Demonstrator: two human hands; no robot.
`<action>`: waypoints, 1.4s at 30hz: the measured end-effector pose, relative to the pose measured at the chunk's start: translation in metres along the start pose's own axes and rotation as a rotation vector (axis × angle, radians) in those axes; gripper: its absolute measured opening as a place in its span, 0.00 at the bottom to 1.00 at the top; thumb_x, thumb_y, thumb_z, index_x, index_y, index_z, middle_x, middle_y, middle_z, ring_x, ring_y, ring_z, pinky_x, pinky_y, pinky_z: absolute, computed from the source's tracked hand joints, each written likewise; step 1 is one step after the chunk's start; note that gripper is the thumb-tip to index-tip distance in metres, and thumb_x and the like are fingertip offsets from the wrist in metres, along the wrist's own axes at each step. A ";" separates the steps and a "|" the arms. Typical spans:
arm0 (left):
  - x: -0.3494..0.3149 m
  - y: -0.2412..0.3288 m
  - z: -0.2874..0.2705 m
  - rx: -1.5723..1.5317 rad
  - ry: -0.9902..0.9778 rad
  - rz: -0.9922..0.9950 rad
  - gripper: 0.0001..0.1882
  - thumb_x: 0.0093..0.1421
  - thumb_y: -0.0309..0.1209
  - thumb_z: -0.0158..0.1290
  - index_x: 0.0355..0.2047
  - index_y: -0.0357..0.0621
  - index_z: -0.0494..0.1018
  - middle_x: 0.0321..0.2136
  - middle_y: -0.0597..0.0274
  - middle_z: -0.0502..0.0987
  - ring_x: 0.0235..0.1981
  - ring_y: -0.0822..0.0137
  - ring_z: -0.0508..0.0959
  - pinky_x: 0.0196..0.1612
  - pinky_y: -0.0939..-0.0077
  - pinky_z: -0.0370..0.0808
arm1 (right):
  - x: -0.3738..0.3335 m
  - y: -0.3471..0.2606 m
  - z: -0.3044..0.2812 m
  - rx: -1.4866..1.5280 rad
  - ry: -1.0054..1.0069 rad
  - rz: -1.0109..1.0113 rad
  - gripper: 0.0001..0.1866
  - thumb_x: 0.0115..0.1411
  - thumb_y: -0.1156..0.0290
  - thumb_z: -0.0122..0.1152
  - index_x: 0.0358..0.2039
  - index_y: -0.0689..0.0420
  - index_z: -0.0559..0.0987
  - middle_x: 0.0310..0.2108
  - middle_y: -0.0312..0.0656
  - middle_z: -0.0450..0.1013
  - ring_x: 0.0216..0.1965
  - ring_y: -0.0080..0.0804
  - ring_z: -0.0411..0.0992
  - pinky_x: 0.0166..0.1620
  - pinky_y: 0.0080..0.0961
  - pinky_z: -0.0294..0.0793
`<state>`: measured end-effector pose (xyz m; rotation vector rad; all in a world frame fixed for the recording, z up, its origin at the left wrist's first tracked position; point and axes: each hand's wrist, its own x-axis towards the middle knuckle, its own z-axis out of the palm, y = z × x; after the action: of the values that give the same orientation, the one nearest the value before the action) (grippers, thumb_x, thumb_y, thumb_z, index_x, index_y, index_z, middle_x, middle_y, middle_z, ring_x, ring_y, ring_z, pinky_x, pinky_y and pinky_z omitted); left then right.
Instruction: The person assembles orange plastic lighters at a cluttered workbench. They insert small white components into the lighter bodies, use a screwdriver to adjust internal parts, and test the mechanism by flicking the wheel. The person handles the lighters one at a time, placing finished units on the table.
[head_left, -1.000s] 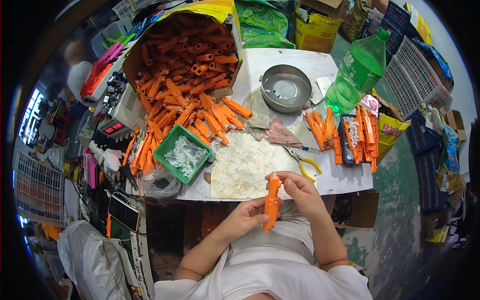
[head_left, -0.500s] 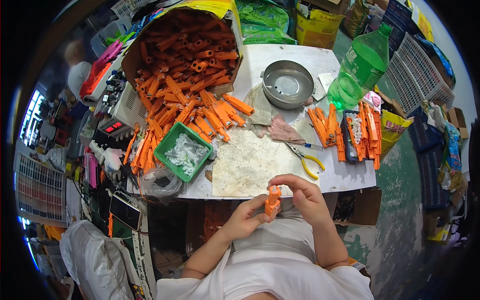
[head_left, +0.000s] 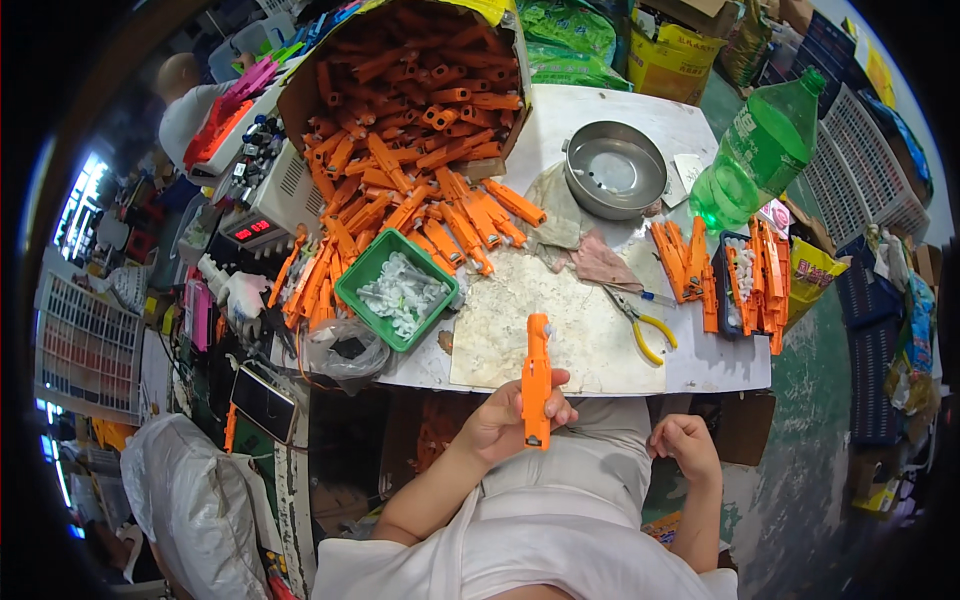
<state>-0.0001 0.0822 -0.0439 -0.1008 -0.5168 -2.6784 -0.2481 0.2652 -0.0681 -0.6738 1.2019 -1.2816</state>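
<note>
An orange plastic handle piece, long and narrow with a squared outline, stood upright at the near edge of the white worktable. The left hand grasped its lower half, fingers wrapped around it, so the top end rose over a stained, pale work mat. The right hand was down over the lap, apart from the piece, fingers curled in and holding nothing that could be seen.

Just beyond the piece, on the mat's right edge, lay yellow-handled pliers. To the left of the mat sat a green tray filled with small white parts. Behind the tray a heap of orange pieces spilled out of a large cardboard box tipped toward the table. Further back stood a round metal bowl and, to its right, a green plastic bottle. Near the table's right edge more orange pieces lay beside a dark tray of white parts. Crumpled cloths lay between the bowl and the mat. Nothing lay between the held piece and the mat.
</note>
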 end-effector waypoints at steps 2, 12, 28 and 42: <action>0.002 0.000 -0.002 -0.062 -0.015 -0.005 0.32 0.61 0.39 0.52 0.61 0.38 0.56 0.35 0.64 0.70 0.44 0.64 0.69 0.61 0.64 0.60 | 0.000 0.027 -0.020 0.025 0.084 0.181 0.14 0.63 0.62 0.54 0.32 0.63 0.76 0.21 0.36 0.70 0.22 0.23 0.68 0.29 0.20 0.68; -0.001 -0.003 0.001 -0.055 0.064 -0.012 0.32 0.62 0.37 0.51 0.61 0.35 0.56 0.35 0.63 0.69 0.44 0.63 0.70 0.61 0.64 0.60 | 0.112 0.062 -0.009 0.784 0.895 -0.139 0.18 0.60 0.71 0.52 0.51 0.58 0.67 0.44 0.43 0.70 0.42 0.34 0.72 0.47 0.32 0.73; 0.004 -0.002 -0.005 0.051 0.132 0.018 0.32 0.61 0.39 0.52 0.60 0.35 0.56 0.37 0.61 0.69 0.45 0.63 0.71 0.60 0.63 0.62 | 0.135 0.072 -0.027 1.133 0.700 -0.309 0.17 0.60 0.68 0.53 0.49 0.56 0.69 0.43 0.43 0.71 0.45 0.37 0.70 0.49 0.38 0.69; 0.029 -0.002 0.022 0.414 0.385 0.143 0.34 0.59 0.34 0.56 0.61 0.37 0.55 0.37 0.58 0.74 0.43 0.65 0.73 0.51 0.71 0.68 | -0.020 0.009 0.067 -0.403 0.597 -0.335 0.07 0.54 0.74 0.63 0.31 0.59 0.74 0.25 0.36 0.71 0.25 0.29 0.70 0.25 0.19 0.67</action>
<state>-0.0280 0.0812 -0.0203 0.4672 -0.8794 -2.3139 -0.1802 0.2706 -0.0503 -0.8364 1.9308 -1.6001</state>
